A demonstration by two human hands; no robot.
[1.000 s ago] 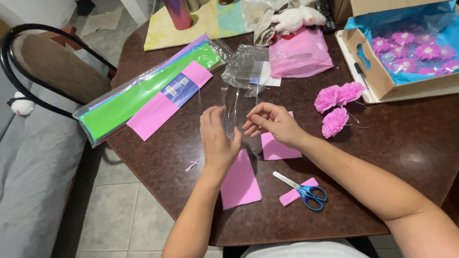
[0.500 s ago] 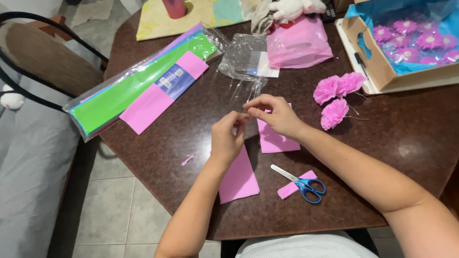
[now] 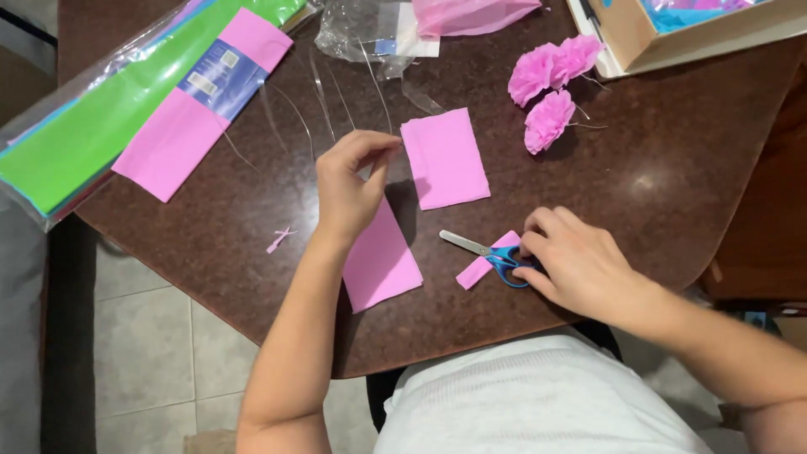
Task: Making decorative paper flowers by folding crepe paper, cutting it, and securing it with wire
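Scissors, blue-handled, lie on the brown table; our right hand closes its fingers on the handles. Our left hand pinches a thin clear strand beside pink folded paper.

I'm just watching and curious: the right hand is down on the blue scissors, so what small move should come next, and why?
Probably close the fingers through the handles and lift the scissors. The right hand rests on the blue handles, but the blades lie flat on the table, while the left hand pinches something thin beside a folded pink paper.
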